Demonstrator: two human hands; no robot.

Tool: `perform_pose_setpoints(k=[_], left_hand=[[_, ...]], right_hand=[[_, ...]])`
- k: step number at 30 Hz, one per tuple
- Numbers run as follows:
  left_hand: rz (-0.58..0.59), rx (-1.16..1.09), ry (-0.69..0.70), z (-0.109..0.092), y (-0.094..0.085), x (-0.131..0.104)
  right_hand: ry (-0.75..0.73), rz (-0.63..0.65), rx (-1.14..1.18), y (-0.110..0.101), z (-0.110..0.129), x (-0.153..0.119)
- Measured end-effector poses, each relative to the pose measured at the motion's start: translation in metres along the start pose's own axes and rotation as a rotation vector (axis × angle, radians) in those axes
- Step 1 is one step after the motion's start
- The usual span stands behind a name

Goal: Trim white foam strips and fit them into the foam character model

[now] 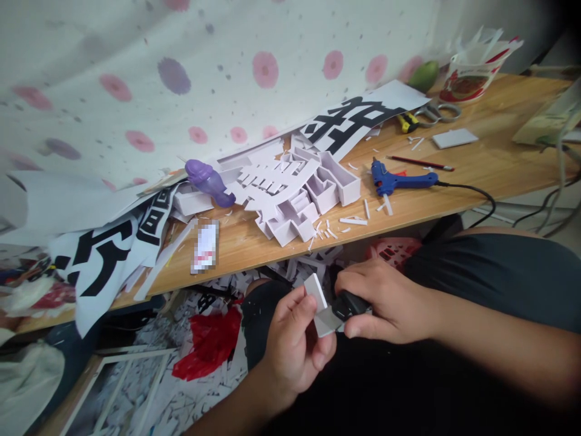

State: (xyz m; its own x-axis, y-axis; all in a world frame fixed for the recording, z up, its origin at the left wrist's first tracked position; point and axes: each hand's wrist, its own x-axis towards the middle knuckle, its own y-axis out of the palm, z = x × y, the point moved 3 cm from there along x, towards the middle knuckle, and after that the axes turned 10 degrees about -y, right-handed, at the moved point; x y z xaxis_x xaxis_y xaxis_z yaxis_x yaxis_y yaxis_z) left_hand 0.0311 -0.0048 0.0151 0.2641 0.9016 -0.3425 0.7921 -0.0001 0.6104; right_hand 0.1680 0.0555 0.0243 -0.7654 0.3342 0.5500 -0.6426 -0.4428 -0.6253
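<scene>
Over my lap, my left hand [297, 339] pinches a small white foam board piece [316, 290] between thumb and fingers, with its upper end tilted upward. Closed around a black-handled cutter [348, 305], my right hand [381, 300] is just to the right of it. The cutter's front end meets the lower part of the board, and its blade cannot be made out clearly. On the table beyond both hands sits a white built-up foam board character [290, 194] with hollow, walled strokes.
A blue glue gun [402, 180] with a cable lies right of the character, near a pencil [420, 163], scissors [438, 113] and a white board piece [455, 138]. A purple bottle [209, 181] leans at left. Scraps and a red bag [209, 342] cover the floor.
</scene>
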Motion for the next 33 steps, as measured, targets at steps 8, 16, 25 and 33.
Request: perform_pose_setpoints(k=[8, 16, 25, 33], left_hand=[[0.161, -0.015, 0.029, 0.004, 0.005, 0.0], [0.214, 0.011, 0.027, 0.01, 0.006, -0.005], [0.23, -0.013, 0.025, 0.008, 0.004, -0.006], [0.143, 0.074, 0.031, 0.01, 0.003, -0.006]], right_hand=[[0.013, -0.017, 0.016, 0.0, -0.002, 0.0], [0.004, -0.014, 0.022, -0.001, -0.003, 0.0], [0.017, -0.026, 0.005, 0.001, -0.003, 0.002], [0.16, -0.048, 0.085, -0.001, -0.017, -0.001]])
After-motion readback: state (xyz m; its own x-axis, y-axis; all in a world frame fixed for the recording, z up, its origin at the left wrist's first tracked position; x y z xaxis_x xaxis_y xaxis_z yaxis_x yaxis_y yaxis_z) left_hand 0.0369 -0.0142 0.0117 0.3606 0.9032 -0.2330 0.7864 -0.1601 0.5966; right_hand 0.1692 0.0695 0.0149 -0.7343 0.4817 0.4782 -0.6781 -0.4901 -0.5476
